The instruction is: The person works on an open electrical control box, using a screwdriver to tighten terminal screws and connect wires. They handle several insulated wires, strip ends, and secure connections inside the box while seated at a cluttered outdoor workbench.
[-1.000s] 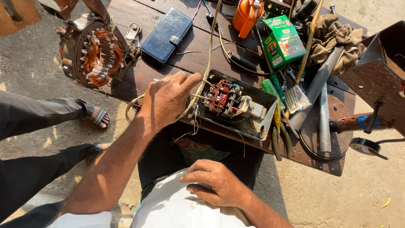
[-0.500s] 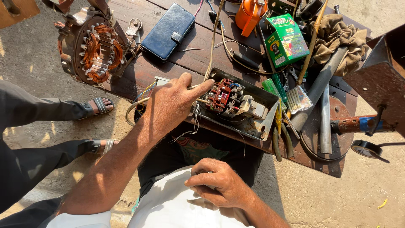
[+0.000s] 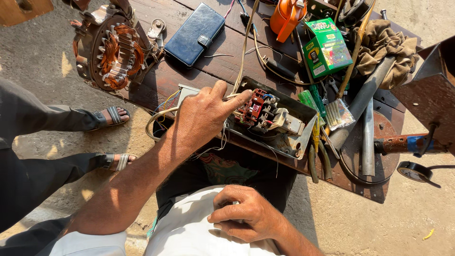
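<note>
At the far left, another person's two sandalled feet (image 3: 111,116) stand on the concrete ground, close to the wooden table (image 3: 222,47). On the table's left end rests a motor stator (image 3: 111,52) with copper windings showing inside its round metal housing. Just to the right of it lies a dark blue wallet case (image 3: 196,34), closed.

Next comes the left hand (image 3: 206,116). It is stretched over the table edge, and its thumb and forefinger are pinched on thin pale wires (image 3: 232,97) that run up across the table. The fingertips are at the left end of an open grey metal box (image 3: 284,137). Inside this box sits a red and white contactor block (image 3: 265,114), with loose wires around it.

Lower, the right hand (image 3: 246,215) rests on the person's white clothing, fingers curled loosely and grasping nothing.

Further right stand an orange oil can (image 3: 286,16) and a green cardboard box (image 3: 327,47), closed. Beside the metal box lie pliers with yellow and green handles (image 3: 315,151), a small brush (image 3: 339,111) and a grey metal pipe (image 3: 368,137). A brown rag (image 3: 384,45) is heaped at the right end.
</note>
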